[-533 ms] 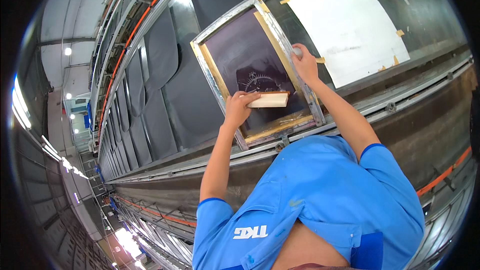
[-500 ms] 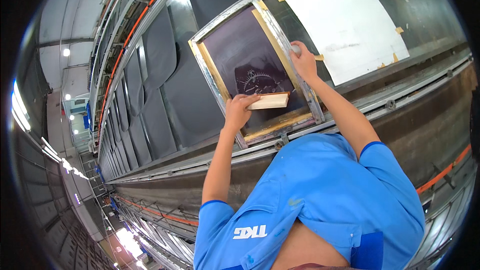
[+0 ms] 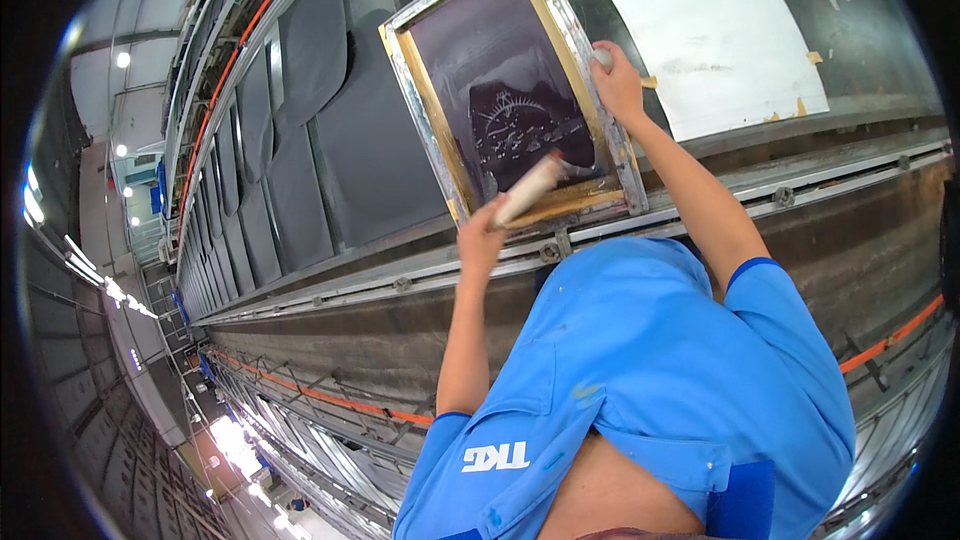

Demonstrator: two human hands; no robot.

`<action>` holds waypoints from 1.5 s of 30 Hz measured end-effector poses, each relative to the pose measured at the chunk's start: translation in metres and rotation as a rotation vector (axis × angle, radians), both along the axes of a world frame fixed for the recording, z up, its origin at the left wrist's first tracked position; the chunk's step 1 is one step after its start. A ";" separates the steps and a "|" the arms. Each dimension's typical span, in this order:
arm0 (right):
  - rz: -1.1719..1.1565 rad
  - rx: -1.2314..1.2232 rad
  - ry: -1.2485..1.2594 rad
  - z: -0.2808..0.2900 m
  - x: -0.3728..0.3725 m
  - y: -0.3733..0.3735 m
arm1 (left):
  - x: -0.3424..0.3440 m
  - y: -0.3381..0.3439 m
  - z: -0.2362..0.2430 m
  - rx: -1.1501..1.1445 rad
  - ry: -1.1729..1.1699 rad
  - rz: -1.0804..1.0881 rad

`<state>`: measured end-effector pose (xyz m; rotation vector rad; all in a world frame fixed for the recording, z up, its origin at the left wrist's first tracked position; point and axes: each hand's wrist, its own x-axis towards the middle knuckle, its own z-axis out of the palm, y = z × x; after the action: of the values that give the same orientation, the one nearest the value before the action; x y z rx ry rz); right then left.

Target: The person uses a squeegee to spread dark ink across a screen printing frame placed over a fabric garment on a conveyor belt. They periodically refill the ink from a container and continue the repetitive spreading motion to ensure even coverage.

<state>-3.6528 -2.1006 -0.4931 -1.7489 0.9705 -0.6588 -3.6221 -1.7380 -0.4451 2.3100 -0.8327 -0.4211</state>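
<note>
My left hand [image 3: 482, 237] grips one end of a wooden-handled squeegee [image 3: 530, 190], which is tilted and smeared by motion near the near end of a printing screen. Whether its blade touches the mesh I cannot tell. The screen's metal frame [image 3: 418, 133] is edged inside with yellowish tape around a dark purple mesh [image 3: 490, 40]. A pale arched line pattern [image 3: 515, 118] shows on the mesh. My right hand [image 3: 618, 90] is closed around a pale rounded handle [image 3: 602, 58] at the frame's right side.
Right of the screen, a white sheet [image 3: 715, 40] is taped to the dark table. Dark cut panels [image 3: 300, 155] lie in a row toward the left. A metal rail [image 3: 400, 285] with bolts runs along the table's near edge; an orange pipe [image 3: 245, 35] follows the far side.
The squeegee has come nearer to me and turned from nearly level to slanted, uncovering more of the line pattern. My right hand keeps its hold on the handle.
</note>
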 end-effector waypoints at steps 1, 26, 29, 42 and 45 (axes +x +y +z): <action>0.007 0.016 0.012 0.001 0.000 0.001 | 0.005 0.008 0.004 -0.019 0.110 0.133; -0.030 0.056 0.009 -0.014 0.002 -0.002 | 0.022 -0.019 0.002 0.251 -0.099 0.122; -0.008 0.017 0.027 -0.007 0.002 0.002 | 0.004 -0.001 -0.009 0.094 -0.173 0.252; 0.034 0.037 0.039 -0.008 0.006 -0.003 | -0.028 -0.140 -0.017 -0.629 0.516 0.464; 0.017 -0.046 0.020 -0.017 0.007 -0.009 | -0.035 -0.140 -0.028 -0.646 0.580 0.436</action>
<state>-3.6458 -2.1094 -0.5106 -1.8056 0.9601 -0.6585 -3.6573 -1.8778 -0.4736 1.5719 -0.1276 -0.4979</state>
